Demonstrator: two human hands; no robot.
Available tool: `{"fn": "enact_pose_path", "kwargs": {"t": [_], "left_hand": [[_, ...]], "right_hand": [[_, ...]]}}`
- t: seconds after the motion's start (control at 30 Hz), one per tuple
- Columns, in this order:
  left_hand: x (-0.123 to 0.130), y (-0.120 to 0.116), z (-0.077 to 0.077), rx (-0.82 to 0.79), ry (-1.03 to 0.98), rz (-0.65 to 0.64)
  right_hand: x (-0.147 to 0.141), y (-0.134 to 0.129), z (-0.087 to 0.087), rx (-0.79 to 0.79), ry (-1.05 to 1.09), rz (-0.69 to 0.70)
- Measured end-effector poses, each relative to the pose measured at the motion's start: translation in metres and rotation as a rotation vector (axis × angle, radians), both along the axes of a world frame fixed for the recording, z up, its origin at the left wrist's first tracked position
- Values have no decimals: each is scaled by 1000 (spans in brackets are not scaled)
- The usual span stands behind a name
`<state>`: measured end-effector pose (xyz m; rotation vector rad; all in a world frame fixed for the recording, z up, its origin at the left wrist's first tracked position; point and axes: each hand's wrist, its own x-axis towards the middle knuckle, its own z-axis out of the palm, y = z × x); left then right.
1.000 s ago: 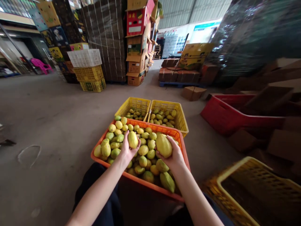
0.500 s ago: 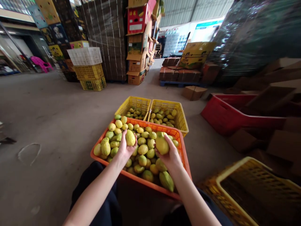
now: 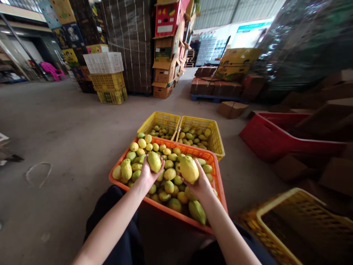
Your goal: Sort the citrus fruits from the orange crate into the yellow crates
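My left hand [image 3: 149, 173] holds a yellow-green fruit [image 3: 154, 162] in its palm, fingers curled around the underside. In my right hand [image 3: 199, 181] rests a larger, yellower fruit [image 3: 189, 169], its upper side uncovered. Both hands are above an orange crate [image 3: 220, 184] filled with many yellow and green fruits [image 3: 169, 174]. A long greener fruit [image 3: 197, 212] lies at the crate's near right corner, beneath my right forearm.
Two yellow crates [image 3: 217, 138] with fruit touch the orange crate's far side. At the right are a red bin [image 3: 264, 136] and another yellow crate [image 3: 275, 200]. Stacked cartons [image 3: 164, 73], a white crate [image 3: 103, 62] and a pink chair [image 3: 52, 70] stand farther back.
Both fruits have turned slightly in my hands, and the right one shows more of its surface. The whole view has shifted slightly, with the crates now a little farther right.
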<state>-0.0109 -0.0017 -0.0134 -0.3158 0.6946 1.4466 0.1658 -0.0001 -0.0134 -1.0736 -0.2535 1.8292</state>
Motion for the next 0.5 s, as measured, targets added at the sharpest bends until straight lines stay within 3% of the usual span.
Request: {"fn": "enact_pose_path", "kwargs": {"t": [0.2,0.4,0.5], "left_hand": [[0,4,3,-49,111,46],[-6,5,-9,-67,22,-48],[-7,6,-11,-84,70,-11]], "right_hand": [[-5,-2,6,-22,-75,-124],[-3,0,3,-92,-43,-109],[-5,1,3,-84,-12,-116]]}}
